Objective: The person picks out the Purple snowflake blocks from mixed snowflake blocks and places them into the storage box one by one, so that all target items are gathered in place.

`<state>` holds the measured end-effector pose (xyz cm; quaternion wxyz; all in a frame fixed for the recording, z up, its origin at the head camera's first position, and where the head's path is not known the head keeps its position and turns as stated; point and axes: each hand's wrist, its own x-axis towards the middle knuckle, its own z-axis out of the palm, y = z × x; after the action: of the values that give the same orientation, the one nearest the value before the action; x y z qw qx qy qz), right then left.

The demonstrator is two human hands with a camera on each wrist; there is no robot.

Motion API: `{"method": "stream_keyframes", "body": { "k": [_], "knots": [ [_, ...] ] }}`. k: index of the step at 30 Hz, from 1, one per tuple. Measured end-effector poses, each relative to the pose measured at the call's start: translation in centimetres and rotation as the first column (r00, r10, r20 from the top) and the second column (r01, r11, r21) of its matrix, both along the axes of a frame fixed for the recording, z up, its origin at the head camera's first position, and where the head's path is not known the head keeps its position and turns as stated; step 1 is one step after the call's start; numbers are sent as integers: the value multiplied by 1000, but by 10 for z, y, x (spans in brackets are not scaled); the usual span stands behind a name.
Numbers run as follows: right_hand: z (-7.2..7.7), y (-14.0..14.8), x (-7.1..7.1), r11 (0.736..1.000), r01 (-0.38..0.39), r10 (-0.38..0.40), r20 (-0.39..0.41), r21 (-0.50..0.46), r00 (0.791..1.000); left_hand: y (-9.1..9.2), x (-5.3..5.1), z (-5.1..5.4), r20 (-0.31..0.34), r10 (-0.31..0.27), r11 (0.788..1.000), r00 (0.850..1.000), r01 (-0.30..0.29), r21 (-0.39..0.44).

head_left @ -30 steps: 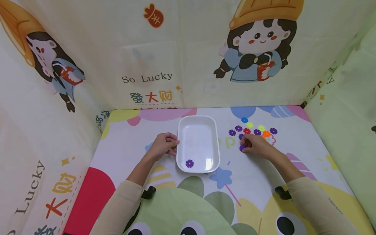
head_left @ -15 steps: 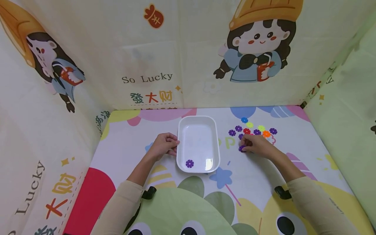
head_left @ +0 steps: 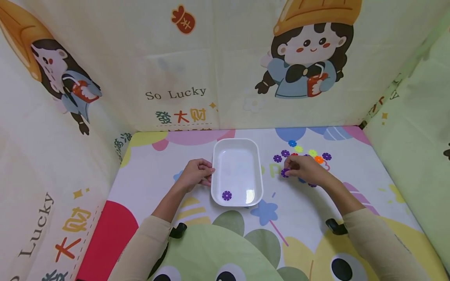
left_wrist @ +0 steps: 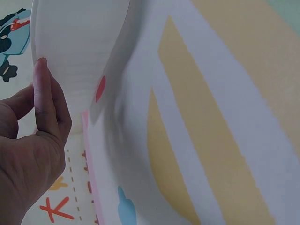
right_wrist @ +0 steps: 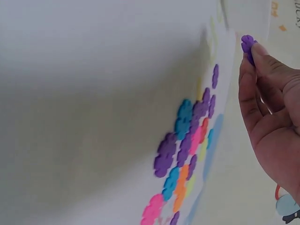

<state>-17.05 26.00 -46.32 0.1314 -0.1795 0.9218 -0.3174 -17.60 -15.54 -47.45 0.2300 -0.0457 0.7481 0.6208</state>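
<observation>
As the tray (head_left: 236, 168) near the desk's (head_left: 151, 168) far edge is pinched by the left hand (head_left: 197, 171), a purple disc (head_left: 283, 172) is pinched by the right hand (head_left: 304, 168) between tray and right edge; seemingly mid-pick-up, it should be carried traywards.

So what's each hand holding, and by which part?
Right hand pinches a purple disc by its edge; left hand grips the white tray by its left side.
</observation>
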Motion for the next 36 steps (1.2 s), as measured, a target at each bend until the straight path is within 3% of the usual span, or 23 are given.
{"method": "stream_keyframes", "body": {
  "k": [17,36],
  "knots": [
    [32,-49,-11,989,-70,70,1,-129,998,2,-1,-1,4,-1,1000,1000,1,1],
    [29,-120,-22,968,-217,225,55,-130,973,0,-1,-1,15,-1,1000,1000,1,-12]
  ]
}}
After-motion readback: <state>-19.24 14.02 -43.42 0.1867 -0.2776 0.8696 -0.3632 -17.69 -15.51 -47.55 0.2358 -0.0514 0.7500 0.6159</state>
